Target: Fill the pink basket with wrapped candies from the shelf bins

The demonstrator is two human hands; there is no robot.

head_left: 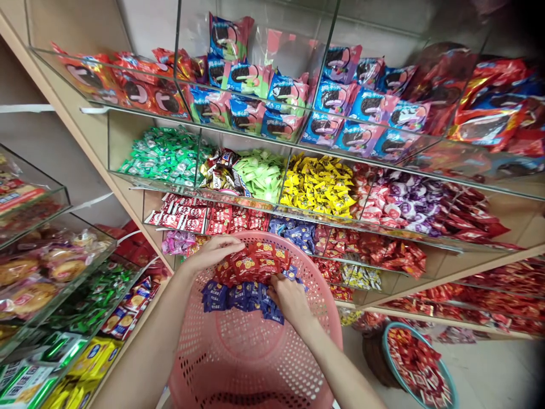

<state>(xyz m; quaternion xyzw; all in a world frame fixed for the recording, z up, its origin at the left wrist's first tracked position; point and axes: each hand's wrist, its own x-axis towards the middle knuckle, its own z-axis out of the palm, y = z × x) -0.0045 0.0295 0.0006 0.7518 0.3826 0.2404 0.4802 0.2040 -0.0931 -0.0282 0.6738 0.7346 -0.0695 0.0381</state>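
Within the basket [334,324], two groups of packets were held up against the far wall: red packets [251,266] above, and blue packets [238,296] in a band just below and touching them. Both groups were flanked by the hands.

The left hand [219,253] was placed at the upper left of the red packets, by the far rim. Its fingers were stretched out nearly straight, kept close together rather than spread, and were pointed inward over the edge of the red group. Its underside was hidden, so whether anything was gripped there could not be told.

The right hand [289,298] was set at the right end of the packets, reached down inside the basket. Its fingers were curled in toward the palm, against the place where red and blue met. Some blue packets were partly covered by it, and others were left showing on either side. Whether a packet was pinched between its fingertips could not be told.

The nearer part of the basket's floor was left uncovered. Beyond the far rim, shelves [85,142] were filled with wrapped sweets, among them green sweets [164,156] and yellow sweets [319,184]. To the right, a bucket [449,378] of red sweets [415,363] was stood on the floor.
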